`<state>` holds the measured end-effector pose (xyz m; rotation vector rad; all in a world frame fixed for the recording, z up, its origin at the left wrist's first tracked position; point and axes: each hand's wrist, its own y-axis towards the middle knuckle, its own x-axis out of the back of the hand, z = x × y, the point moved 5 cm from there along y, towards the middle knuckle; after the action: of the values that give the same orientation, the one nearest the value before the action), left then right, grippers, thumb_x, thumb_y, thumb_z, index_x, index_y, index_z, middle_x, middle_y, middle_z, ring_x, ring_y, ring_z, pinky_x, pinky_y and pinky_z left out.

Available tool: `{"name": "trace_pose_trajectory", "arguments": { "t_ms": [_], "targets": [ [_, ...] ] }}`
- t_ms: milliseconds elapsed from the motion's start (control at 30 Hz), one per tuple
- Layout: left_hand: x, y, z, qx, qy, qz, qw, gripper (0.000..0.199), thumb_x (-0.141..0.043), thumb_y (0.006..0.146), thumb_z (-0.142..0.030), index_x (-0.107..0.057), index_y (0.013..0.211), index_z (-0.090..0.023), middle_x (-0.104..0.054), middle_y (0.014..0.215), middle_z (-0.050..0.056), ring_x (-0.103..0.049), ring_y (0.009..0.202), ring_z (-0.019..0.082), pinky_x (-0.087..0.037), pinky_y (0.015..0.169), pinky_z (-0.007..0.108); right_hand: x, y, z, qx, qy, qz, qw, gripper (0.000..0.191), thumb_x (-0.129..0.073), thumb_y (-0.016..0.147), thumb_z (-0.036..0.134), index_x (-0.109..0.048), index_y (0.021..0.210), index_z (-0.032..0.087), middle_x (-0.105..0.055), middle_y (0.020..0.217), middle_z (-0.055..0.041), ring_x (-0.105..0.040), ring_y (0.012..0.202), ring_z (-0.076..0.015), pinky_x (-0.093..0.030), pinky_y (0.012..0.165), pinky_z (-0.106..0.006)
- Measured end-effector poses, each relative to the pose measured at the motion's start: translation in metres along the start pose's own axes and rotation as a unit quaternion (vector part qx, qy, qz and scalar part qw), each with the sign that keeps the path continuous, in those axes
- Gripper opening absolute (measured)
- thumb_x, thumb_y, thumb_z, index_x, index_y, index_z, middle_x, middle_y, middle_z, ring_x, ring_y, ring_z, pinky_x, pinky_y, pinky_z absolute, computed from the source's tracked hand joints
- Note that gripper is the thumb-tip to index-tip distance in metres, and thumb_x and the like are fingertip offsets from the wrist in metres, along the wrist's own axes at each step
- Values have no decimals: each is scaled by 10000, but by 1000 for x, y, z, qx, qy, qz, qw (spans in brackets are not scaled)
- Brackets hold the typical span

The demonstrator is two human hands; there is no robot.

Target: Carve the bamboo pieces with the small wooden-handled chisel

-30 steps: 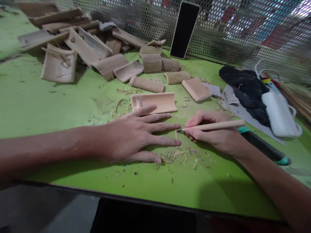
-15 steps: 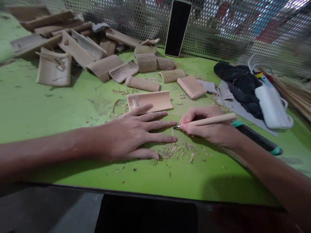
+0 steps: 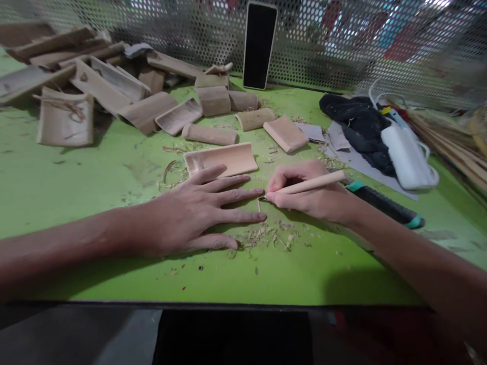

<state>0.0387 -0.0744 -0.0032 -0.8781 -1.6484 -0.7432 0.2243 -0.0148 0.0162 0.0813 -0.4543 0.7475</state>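
Note:
My left hand (image 3: 190, 213) lies flat on the green table with its fingers spread. Two of its fingertips are beside a short, thin pale sliver (image 3: 259, 205), close to its two ends. In my right hand (image 3: 308, 195) is a slim carving tool (image 3: 314, 183) with a round, pale wooden handle, gripped like a pen. Its small metal tip is at the sliver's far end, partly hidden by my fingers. Beyond the left fingers rests a curved bamboo piece (image 3: 239, 159), hollow side up. Curled shavings (image 3: 266, 237) are scattered near the left thumb.
A pile of split bamboo pieces (image 3: 99, 86) fills the back left. A phone (image 3: 260, 45) leans upright against perforated metal (image 3: 304, 61). To the right are a black cloth-like item (image 3: 353, 126), a white device (image 3: 410, 157) and a black-and-teal handle (image 3: 384, 203).
The whole view has shifted, so everything appears further left. The carving tool's handle has tilted slightly, while its tip stays at the sliver. My left hand keeps its pose.

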Motion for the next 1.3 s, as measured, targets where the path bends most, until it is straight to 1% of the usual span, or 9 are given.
{"name": "trace_pose_trajectory", "arguments": {
  "t_ms": [167, 267, 433, 533, 667, 767, 967, 1100, 1300],
  "targets": [
    [0, 0, 0, -2, 11, -3, 1000, 597, -462, 1006, -630, -328, 1566, -473, -277, 1678, -52, -218, 1564, 336, -60, 1280, 584, 0, 5, -3, -21, 44, 33, 998, 158, -741, 813, 209, -628, 706, 183, -639, 663, 0, -532, 532, -101, -381, 449, -219],
    [0, 1, 1, -6, 10, 0, 1000, 596, -465, 1002, -633, -339, 1562, -474, -286, 1677, -56, -227, 1560, 338, -72, 1281, 579, 0, 8, -7, -36, 86, 44, 995, 193, -772, 805, 242, -618, 705, 184, -633, 650, -2, -537, 507, -104, -385, 434, -224],
    [3, 2, 3, -23, 3, -21, 1000, 561, -489, 1008, -599, -408, 1539, -436, -335, 1663, -26, -299, 1530, 315, -116, 1286, 531, -2, 8, -9, -21, 106, 45, 993, 221, -759, 830, 245, -590, 696, 195, -574, 600, 23, -488, 482, -100, -353, 432, -235],
    [4, 2, 3, -25, -8, -28, 999, 543, -494, 1018, -568, -433, 1530, -397, -402, 1627, 7, -346, 1504, 304, -134, 1283, 531, -2, 6, -7, -1, 81, 39, 996, 214, -727, 839, 216, -569, 696, 196, -587, 671, 16, -463, 514, -95, -330, 453, -242],
    [3, 2, 3, -15, -4, -30, 999, 538, -469, 1024, -581, -446, 1523, -379, -442, 1600, 19, -365, 1490, 304, -143, 1280, 533, 0, 2, -5, 41, 33, 25, 998, 197, -714, 819, 182, -561, 695, 191, -638, 795, -16, -531, 666, -132, -366, 547, -259],
    [3, 1, 2, -7, 12, -29, 999, 541, -435, 1025, -605, -442, 1521, -389, -435, 1607, 2, -368, 1490, 307, -111, 1289, 522, 0, -1, -5, 59, 21, 17, 998, 193, -714, 823, 193, -564, 702, 191, -655, 835, -22, -550, 716, -146, -383, 588, -266],
    [4, 1, -1, -11, 41, -36, 998, 522, -397, 1033, -599, -463, 1501, -379, -461, 1591, 8, -400, 1475, 330, -148, 1280, 519, 2, -2, -13, 12, 29, 4, 999, 178, -730, 830, 244, -599, 714, 207, -685, 865, -29, -569, 713, -157, -407, 587, -275],
    [4, 1, -2, -18, 53, -38, 998, 508, -370, 1050, -581, -470, 1493, -353, -459, 1591, 34, -393, 1478, 326, -171, 1266, 538, 3, -1, -18, 1, 18, -14, 1000, 162, -738, 833, 265, -622, 735, 212, -695, 851, -31, -554, 646, -151, -385, 531, -277],
    [2, 0, -1, -16, 53, -41, 998, 501, -394, 1044, -575, -462, 1494, -366, -446, 1599, 25, -384, 1484, 323, -167, 1268, 537, 3, -1, -17, -18, 7, -10, 1000, 177, -737, 843, 287, -630, 719, 219, -694, 817, -36, -548, 610, -155, -374, 502, -289]
  ]
}}
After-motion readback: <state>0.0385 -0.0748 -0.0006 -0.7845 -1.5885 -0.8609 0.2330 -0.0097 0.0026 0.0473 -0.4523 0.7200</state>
